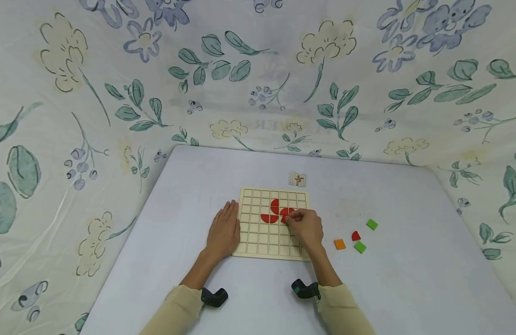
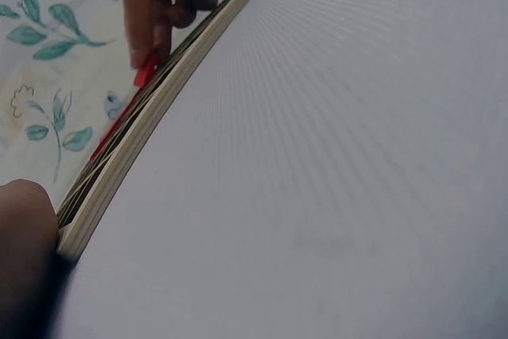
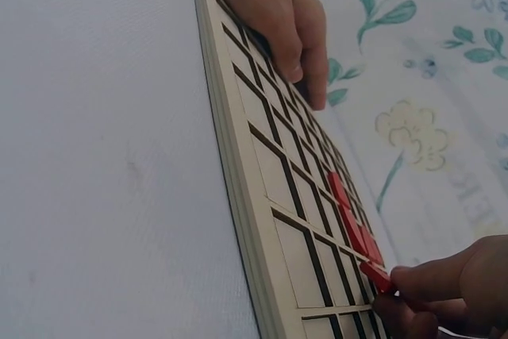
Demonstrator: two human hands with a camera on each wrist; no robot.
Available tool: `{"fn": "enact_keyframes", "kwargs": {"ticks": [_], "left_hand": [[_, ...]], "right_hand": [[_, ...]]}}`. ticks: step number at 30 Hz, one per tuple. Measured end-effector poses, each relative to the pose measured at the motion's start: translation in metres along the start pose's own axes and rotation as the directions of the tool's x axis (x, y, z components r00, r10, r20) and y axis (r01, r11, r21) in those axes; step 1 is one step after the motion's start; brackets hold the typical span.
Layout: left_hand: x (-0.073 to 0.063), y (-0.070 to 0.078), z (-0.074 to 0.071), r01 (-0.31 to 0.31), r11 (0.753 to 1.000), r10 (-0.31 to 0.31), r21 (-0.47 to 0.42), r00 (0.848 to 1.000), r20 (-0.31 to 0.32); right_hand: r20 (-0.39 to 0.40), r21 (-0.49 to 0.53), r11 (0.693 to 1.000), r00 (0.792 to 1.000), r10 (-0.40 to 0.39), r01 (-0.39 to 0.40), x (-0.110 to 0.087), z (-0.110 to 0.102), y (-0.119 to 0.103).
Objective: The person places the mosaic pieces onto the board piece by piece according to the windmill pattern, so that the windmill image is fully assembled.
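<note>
A square wooden grid board (image 1: pixel 251 238) lies on the table. Along its left edge rests my left hand (image 1: pixel 224 230), fingers straight and side against the board. My right hand (image 1: pixel 307 228) reaches over the right part of the grid and pinches a red quarter-circle tile (image 3: pixel 376 276) between thumb and fingers. In the right wrist view, that tile is tilted, close over the cells. Other red tiles (image 1: pixel 269 218) sit in cells near the middle, one more (image 1: pixel 275 205) above them. The right fingers partly cover the red tiles (image 1: pixel 288 211) at the right.
Right of the board lie an orange square tile (image 1: pixel 339 244), a red quarter-circle tile (image 1: pixel 356 236), a green tile (image 1: pixel 360 247) and another green tile (image 1: pixel 372 224). A small pattern card (image 1: pixel 297 179) lies behind the board. Floral cloth (image 1: pixel 258 102) hangs behind the white table (image 1: pixel 191 186).
</note>
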State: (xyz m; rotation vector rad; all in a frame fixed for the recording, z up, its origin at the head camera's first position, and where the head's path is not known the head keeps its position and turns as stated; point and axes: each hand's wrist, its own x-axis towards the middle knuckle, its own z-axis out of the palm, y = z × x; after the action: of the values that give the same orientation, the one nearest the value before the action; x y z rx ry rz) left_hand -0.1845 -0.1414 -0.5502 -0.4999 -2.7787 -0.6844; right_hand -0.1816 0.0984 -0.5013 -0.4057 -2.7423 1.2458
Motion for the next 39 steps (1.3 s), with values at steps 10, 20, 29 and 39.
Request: {"fn": "enact_keyframes", "kwargs": {"ticks": [10, 20, 29, 39], "left_hand": [[0.0016, 0.0006, -0.0015, 0.005, 1.0, -0.005, -0.01, 1.0, -0.014], [0.0001, -0.0002, -0.0009, 0.009, 1.0, -0.009, -0.015, 1.0, -0.024], [0.0007, 0.0005, 0.0011, -0.001, 1.0, 0.0, -0.011, 0.999, -0.038], [0.0007, -0.0009, 0.0008, 0.008, 1.0, -0.008, -0.012, 1.0, -0.015]], "right_hand": [[-0.023, -0.028, 1.0, 1.0, -0.01, 0.009, 0.0012, 0.0032, 0.0021], [-0.037, -0.06, 0.998, 0.999, -0.024, 0.022, 0.0013, 0.006, -0.0014], [-0.047, -0.096, 0.995, 0.999, -0.019, 0.015, 0.0017, 0.0063, -0.0047], [-0.055, -0.082, 0.994, 0.996, -0.075, 0.071, 0.0012, 0.0076, -0.0026]]}}
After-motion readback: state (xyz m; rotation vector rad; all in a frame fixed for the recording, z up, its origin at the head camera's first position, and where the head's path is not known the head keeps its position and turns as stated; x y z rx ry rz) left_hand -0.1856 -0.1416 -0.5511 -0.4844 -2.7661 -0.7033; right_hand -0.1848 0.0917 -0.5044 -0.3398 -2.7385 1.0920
